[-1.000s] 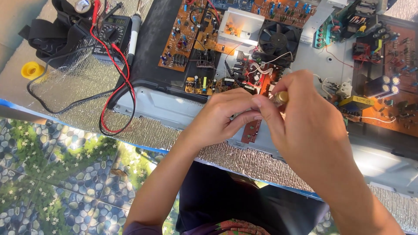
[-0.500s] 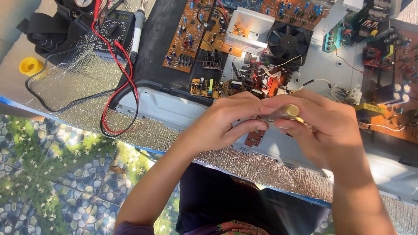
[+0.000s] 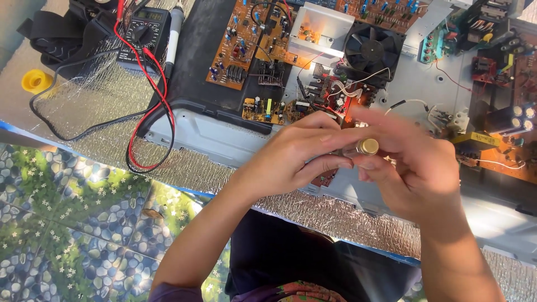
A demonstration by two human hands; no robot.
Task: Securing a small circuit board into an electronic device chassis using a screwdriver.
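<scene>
Both hands pinch a small brass-capped part above open electronics chassis.
Left hand (image 3: 291, 159) and right hand (image 3: 414, 168) meet, fingers closed narrow on the brass-capped part (image 3: 366, 147), held mid-air over the grey metal chassis (image 3: 212, 134); circuit boards (image 3: 240, 42), fan (image 3: 372, 50), multimeter (image 3: 142, 28) lie behind on the surface.

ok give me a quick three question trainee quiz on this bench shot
1. True or false: both hands meet on the small gold-capped part.
2. Which lies nearest the yellow solder spool? A) cooling fan B) multimeter C) large capacitors
3. What colours are the multimeter's leads?

Key: 1 true, the left hand and right hand pinch it together. 2 B. 3 red and black.
</scene>
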